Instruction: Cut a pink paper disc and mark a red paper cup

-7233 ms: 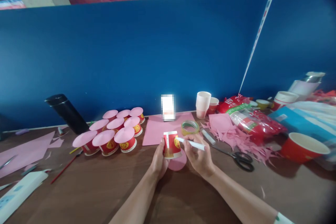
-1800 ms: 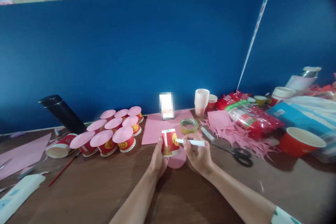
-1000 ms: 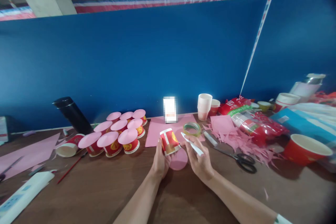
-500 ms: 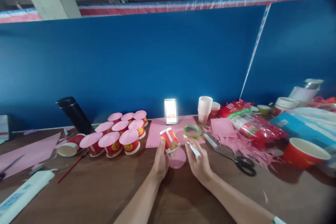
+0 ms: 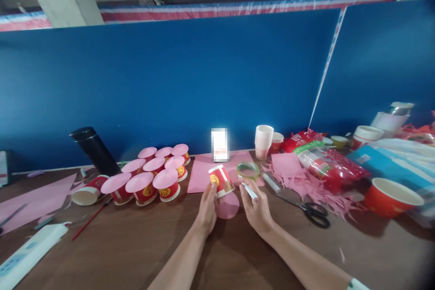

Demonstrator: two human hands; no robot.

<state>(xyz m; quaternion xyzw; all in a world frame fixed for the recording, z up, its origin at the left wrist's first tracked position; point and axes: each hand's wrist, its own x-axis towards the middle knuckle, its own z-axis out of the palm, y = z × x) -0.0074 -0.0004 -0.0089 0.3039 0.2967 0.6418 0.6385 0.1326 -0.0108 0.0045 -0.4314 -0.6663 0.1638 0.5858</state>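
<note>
Left hand point(image 5: 206, 206): gripping tilted red paper cup point(image 5: 221, 180) above pink paper disc point(image 5: 228, 205). Right hand point(image 5: 257, 208): fingers closed around white marker point(image 5: 249, 191).

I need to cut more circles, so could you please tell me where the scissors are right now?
In the head view, the scissors lie on the wooden table, right of the right hand, beside the pink paper scraps.

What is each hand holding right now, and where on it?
The left hand grips the red paper cup, tilted, by its side wall. The right hand holds the white glue stick around its lower barrel.
</note>
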